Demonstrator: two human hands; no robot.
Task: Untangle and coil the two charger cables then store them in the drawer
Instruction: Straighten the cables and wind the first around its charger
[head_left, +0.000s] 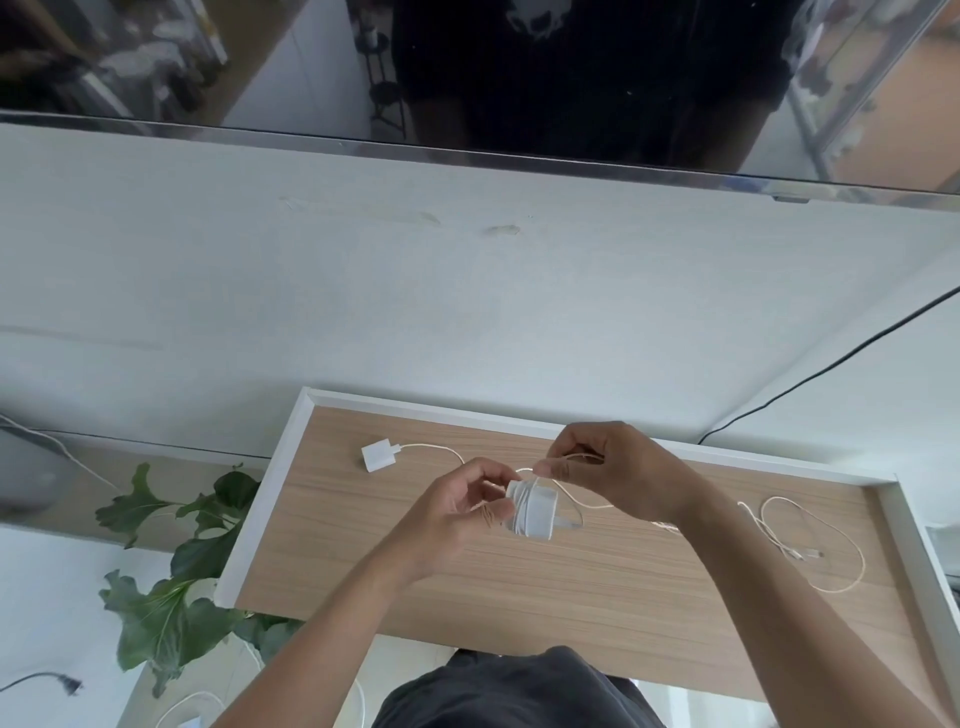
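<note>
Head view: left grip (457, 512) holds cable-wrapped white charger (537, 512), right grip (615, 467) pinches its cable (525, 470).

The loose cable (431, 445) vanishes behind our right hand (615, 467); we cannot make out the small connector (810, 553) on the right.

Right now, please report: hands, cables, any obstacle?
Left hand grips charger, cable partly wound round it. Right hand pinches the cable. Second charger lies in open drawer, loose cable beside. Nothing blocking.
</note>
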